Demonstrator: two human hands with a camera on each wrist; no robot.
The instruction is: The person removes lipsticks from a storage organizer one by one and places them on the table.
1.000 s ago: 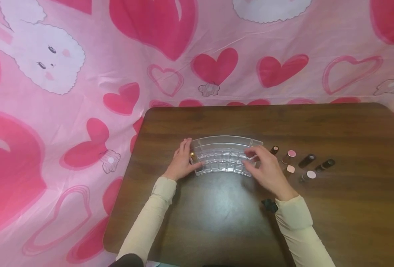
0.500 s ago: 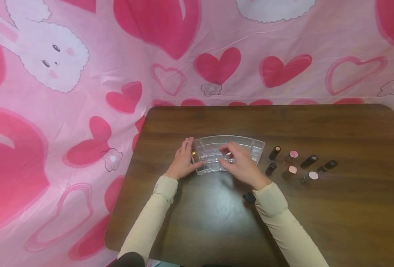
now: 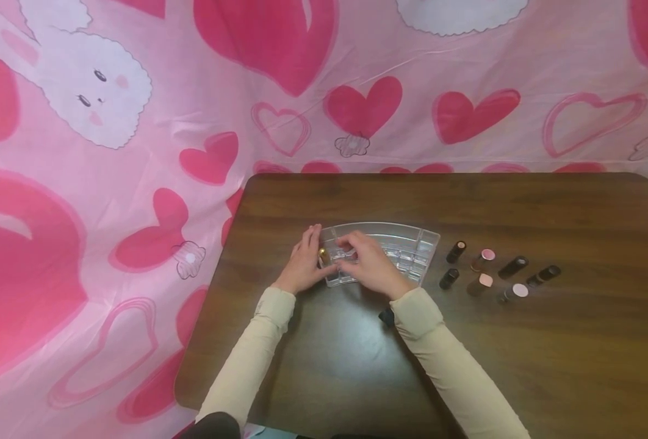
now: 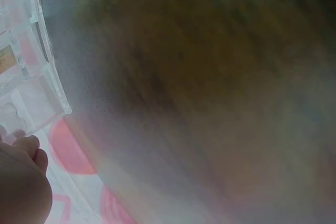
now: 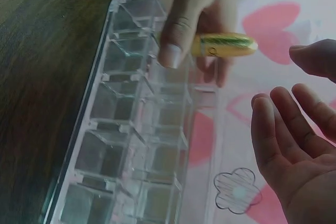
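Observation:
A clear fan-shaped cosmetic organizer (image 3: 384,230) with rows of small compartments lies on the table. My left hand (image 3: 302,265) holds its left end, thumb over the front compartments and fingers at the outer side. A gold lipstick tube (image 3: 323,257) stands at that end beside the left hand; the right wrist view shows the tube (image 5: 226,45) next to the left thumb (image 5: 172,51). My right hand (image 3: 370,262) hovers above the left half of the organizer. Its fingers (image 5: 265,129) are parted from the thumb, with nothing between them. In the left wrist view only the organizer's edge (image 4: 44,98) shows.
Right of the organizer stand a short black tube (image 3: 449,278), a dark tube with a tan top (image 3: 456,252), a pink-topped tube (image 3: 486,259) and several other lipsticks. The brown table (image 3: 576,366) meets a pink heart-print cloth (image 3: 357,55) at its back and left.
My right hand has swept left from the organizer's right end to its left half, uncovering the right compartments and the short black tube. The left hand has stayed at the left end.

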